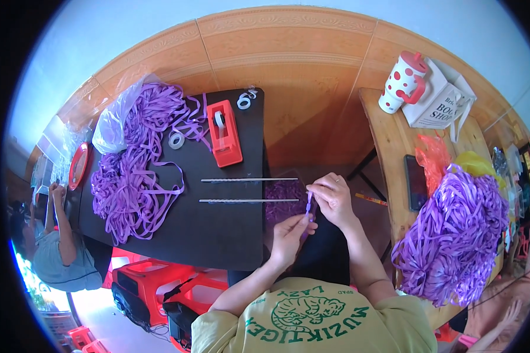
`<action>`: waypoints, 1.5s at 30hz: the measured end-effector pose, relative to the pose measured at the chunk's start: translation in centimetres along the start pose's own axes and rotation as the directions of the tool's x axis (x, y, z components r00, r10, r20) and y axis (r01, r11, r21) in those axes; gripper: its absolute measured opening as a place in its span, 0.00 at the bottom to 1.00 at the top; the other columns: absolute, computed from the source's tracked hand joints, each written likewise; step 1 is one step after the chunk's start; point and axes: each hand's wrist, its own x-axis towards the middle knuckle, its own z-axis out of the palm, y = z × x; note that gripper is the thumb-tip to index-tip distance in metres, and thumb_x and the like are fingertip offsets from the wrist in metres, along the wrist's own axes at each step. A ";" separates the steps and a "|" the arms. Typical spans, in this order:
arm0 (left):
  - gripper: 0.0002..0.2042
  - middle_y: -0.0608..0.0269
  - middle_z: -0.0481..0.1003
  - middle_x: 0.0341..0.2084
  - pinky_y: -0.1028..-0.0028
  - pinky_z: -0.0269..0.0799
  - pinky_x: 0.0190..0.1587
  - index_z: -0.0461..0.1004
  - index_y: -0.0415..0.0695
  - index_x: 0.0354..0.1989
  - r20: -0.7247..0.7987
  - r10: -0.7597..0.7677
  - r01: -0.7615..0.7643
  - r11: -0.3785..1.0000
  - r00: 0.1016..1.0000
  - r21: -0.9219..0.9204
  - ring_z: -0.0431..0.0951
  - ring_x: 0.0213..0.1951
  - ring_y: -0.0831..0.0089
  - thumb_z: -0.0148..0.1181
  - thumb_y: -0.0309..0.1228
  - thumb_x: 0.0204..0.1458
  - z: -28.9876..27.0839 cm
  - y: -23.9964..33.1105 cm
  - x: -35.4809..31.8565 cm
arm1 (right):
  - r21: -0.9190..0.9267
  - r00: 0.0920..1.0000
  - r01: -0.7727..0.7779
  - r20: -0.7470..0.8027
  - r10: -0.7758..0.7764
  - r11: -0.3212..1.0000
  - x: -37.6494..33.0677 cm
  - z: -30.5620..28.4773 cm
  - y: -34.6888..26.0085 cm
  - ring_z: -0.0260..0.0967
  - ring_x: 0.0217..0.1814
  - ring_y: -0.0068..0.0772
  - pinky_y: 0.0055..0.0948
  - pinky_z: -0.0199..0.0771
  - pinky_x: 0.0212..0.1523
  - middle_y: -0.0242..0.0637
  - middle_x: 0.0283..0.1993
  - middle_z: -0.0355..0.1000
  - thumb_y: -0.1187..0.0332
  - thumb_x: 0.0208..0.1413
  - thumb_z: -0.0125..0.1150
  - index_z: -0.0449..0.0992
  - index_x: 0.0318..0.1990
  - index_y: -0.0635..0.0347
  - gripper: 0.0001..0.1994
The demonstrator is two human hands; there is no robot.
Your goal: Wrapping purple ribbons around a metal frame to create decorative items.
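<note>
A short length of purple ribbon (308,206) runs between my two hands, just past the right ends of two thin rods. My left hand (291,236) pinches its lower end, and my right hand (333,199) pinches the upper end, fingers pressed together. The far rod (247,179) and the near rod (247,201) lie parallel, fixed to the dark table (229,241) and jutting past its right edge. Below their tips lies a heap of purple strips (281,197), partly hidden by my hands. Loose purple ribbon (138,170) is piled on the table's left half.
A red tape dispenser (225,138) and tape rolls (176,140) sit on the dark table. The wooden table (388,141) at right holds a phone (416,182), a big purple ribbon bundle (456,235), a dotted tumbler (403,82) and a paper bag (439,97). Other people sit at both sides.
</note>
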 end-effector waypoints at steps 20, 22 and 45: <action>0.05 0.59 0.77 0.26 0.79 0.73 0.32 0.76 0.33 0.36 -0.151 0.595 -0.426 0.708 0.789 0.564 0.76 0.28 0.77 0.55 0.20 0.53 -2.0 -2.8 4.0 | 0.306 1.000 -0.022 -0.010 0.026 0.952 2.6 6.2 2.7 0.69 0.35 0.37 0.31 0.69 0.36 0.37 0.31 0.73 0.83 0.41 0.59 0.77 0.32 0.63 0.09; 0.05 0.57 0.76 0.25 0.77 0.72 0.31 0.75 0.33 0.36 -0.103 0.665 -0.468 0.619 0.740 0.631 0.76 0.27 0.75 0.55 0.20 0.53 -2.6 -3.1 4.1 | 0.398 0.994 -0.096 -0.011 0.109 0.912 1.1 7.1 2.0 0.69 0.33 0.38 0.31 0.68 0.35 0.38 0.29 0.72 0.82 0.41 0.60 0.76 0.30 0.64 0.07; 0.16 0.53 0.68 0.16 0.64 0.62 0.21 0.73 0.33 0.44 0.310 0.855 -0.568 -0.021 0.416 0.823 0.68 0.17 0.58 0.56 0.15 0.43 -2.9 -2.0 2.7 | 0.132 0.965 0.110 -0.252 -0.074 0.985 4.9 7.1 3.3 0.68 0.31 0.37 0.31 0.66 0.32 0.35 0.29 0.72 0.78 0.43 0.63 0.78 0.33 0.60 0.08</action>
